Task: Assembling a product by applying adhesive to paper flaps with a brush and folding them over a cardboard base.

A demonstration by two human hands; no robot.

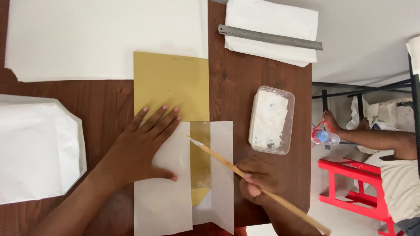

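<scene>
My left hand lies flat, fingers spread, pressing on a white paper sheet and the edge of a gold card beneath it. My right hand grips a long wooden stick brush; its tip touches the left edge of the exposed gold strip between two white paper flaps. The strip looks wet and glossy. The right flap lies beside the strip.
A clear plastic tub of white paste stands right of the work. A steel ruler rests on stacked white paper bags. More white sheets lie at the top left and a white bag stack lies at the left. Another person sits beside a red stool past the table's right edge.
</scene>
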